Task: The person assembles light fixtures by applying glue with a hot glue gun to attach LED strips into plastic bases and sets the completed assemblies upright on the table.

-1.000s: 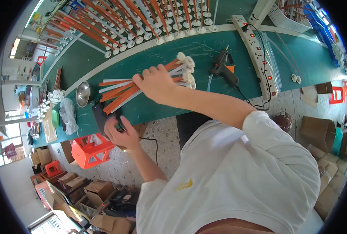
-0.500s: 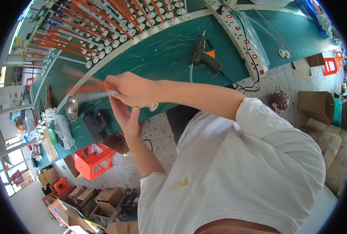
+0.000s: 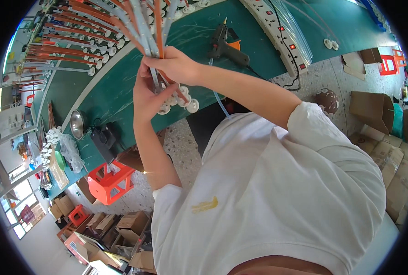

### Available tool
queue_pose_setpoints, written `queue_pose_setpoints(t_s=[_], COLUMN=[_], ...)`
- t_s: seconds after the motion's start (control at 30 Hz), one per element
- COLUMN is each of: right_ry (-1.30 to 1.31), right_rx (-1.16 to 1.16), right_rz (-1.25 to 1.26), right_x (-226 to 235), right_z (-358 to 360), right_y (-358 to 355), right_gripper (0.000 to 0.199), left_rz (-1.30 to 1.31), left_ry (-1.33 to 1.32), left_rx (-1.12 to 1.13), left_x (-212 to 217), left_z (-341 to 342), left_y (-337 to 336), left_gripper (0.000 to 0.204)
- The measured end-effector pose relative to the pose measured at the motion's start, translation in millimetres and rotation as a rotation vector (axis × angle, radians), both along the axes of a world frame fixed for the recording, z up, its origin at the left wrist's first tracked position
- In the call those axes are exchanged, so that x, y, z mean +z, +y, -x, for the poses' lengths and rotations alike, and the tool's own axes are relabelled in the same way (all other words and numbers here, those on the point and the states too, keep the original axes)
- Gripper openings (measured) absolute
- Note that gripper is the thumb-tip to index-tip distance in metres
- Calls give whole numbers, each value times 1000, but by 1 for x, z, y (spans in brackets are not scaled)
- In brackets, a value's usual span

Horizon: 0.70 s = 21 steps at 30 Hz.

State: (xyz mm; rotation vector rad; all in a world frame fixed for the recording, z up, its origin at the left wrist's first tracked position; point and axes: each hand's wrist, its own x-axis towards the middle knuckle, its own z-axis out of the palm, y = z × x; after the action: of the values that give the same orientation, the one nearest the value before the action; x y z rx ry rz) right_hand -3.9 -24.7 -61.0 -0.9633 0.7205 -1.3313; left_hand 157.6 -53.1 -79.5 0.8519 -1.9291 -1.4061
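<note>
A bundle of long orange and clear sticks [image 3: 141, 30] stands nearly upright between my hands, fanning out at its top. Round white discs [image 3: 192, 106] cap the lower ends and bunch together below my fingers. My right hand [image 3: 178, 65] is closed around the sticks from the right. Lower down, my left hand [image 3: 147, 98] wraps them from the left, its thumb lying across the front. Parts of the bundle are hidden behind both hands. A hot glue gun [image 3: 228, 47] lies on the green table [image 3: 116, 78], to the right of my right hand.
More disc-ended sticks [image 3: 73, 48] lie in rows at the far left. A power strip [image 3: 277, 34] with lit red switches runs along the table's right. A metal bowl lamp [image 3: 77, 123] and a black box [image 3: 104, 142] sit near the left edge, above a red stool [image 3: 110, 183].
The sticks, blurred and pointing left before, now stand upright with their discs showing below. Both hands have risen, and the right one has shifted right.
</note>
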Motion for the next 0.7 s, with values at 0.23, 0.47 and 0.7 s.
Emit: queue_pose_setpoints(t_s=[0.23, 0.47, 0.7], right_ry=[641, 1043, 1092], right_rx=[82, -277, -275], right_rz=[182, 412, 470], right_x=[21, 0, -34], right_z=[5, 26, 15], right_y=[-9, 14, 37], right_gripper=[44, 39, 30], left_rz=[-340, -339, -338], left_ry=[124, 279, 233], left_rx=[21, 380, 494], left_x=[-9, -21, -17], left_z=[-8, -8, 1], left_y=[4, 20, 18], left_gripper=[62, 18, 22])
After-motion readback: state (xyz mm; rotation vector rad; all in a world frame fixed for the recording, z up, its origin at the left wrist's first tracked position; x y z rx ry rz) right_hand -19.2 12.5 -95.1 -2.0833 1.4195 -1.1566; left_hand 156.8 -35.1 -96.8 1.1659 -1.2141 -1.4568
